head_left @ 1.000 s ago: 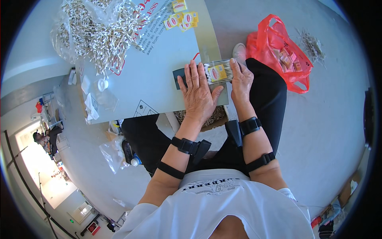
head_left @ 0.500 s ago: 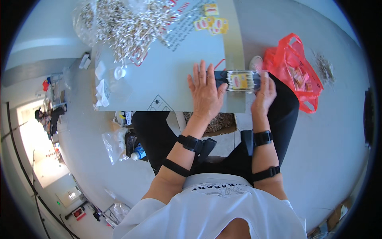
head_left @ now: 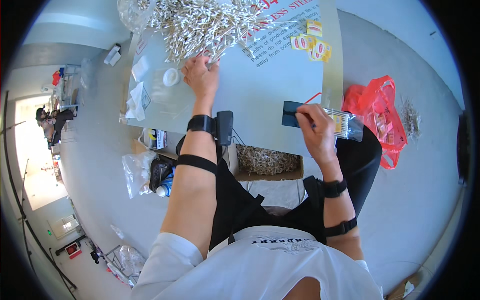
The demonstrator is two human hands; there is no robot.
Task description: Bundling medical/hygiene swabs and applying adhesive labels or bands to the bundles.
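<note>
A large heap of cotton swabs (head_left: 212,30) lies at the far left of the sheet-covered table (head_left: 250,107). My left hand (head_left: 201,80) is at the heap's near edge, its fingers bent and apart, fingertips against the swabs. At the table's near right edge my right hand (head_left: 318,134) is curled, thumb and fingers drawn together over a flat dark piece (head_left: 290,114). What its fingertips grip, if anything, is hidden. Beside that hand, partly behind it, lies a clear packet of cotton swabs (head_left: 344,124) with a yellow label inside.
Several yellow and white label cards (head_left: 314,46) lie at the far right of the table. A round white lid (head_left: 171,77) and crumpled white paper (head_left: 135,101) are at left. A red plastic bag (head_left: 376,117) stands on the floor at right; a carton of swabs (head_left: 267,162) is below the table.
My left hand has moved from beside the packet to the swab heap, up and to the left. My right hand has shifted from the packet's right end to its left side, fingers curling.
</note>
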